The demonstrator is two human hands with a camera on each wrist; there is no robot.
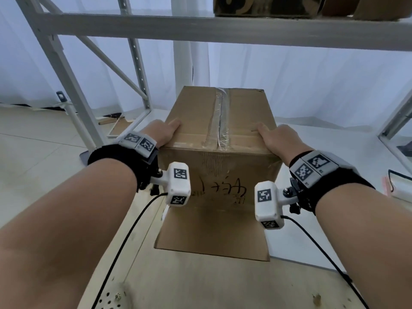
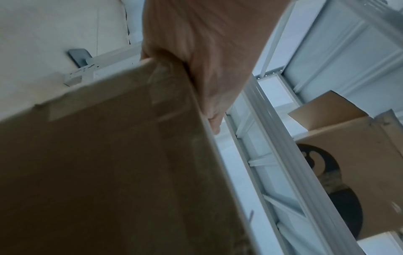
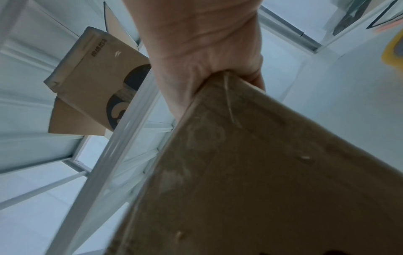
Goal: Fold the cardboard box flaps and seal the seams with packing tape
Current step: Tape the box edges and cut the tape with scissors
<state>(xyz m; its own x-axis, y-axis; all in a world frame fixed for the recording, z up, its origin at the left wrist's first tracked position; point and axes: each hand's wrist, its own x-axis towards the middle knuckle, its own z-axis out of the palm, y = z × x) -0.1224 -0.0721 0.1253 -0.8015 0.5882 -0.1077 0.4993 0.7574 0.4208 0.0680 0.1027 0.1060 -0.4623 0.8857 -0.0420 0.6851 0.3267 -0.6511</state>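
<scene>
A brown cardboard box (image 1: 196, 114) stands in the middle of the head view on a wooden surface (image 1: 200, 284). Its top flaps are closed, and a strip of clear packing tape (image 1: 223, 117) runs along the centre seam and over the near edge. A flap (image 1: 211, 237) at the bottom front splays toward me. My left hand (image 1: 165, 131) grips the near left top corner, thumb on top. My right hand (image 1: 276, 137) grips the near right top corner the same way. The fingers on the box sides are hidden in the head view. The wrist views show the box (image 2: 104, 163) (image 3: 272, 172) close up under each hand (image 2: 200, 51) (image 3: 202, 57).
A grey metal shelving rack (image 1: 200, 25) rises behind and over the box, with other cardboard boxes (image 1: 267, 5) on its upper shelf. White curtains hang behind. A low white platform (image 1: 323, 134) lies right of the box. Cables (image 1: 124, 237) trail from the wrist cameras.
</scene>
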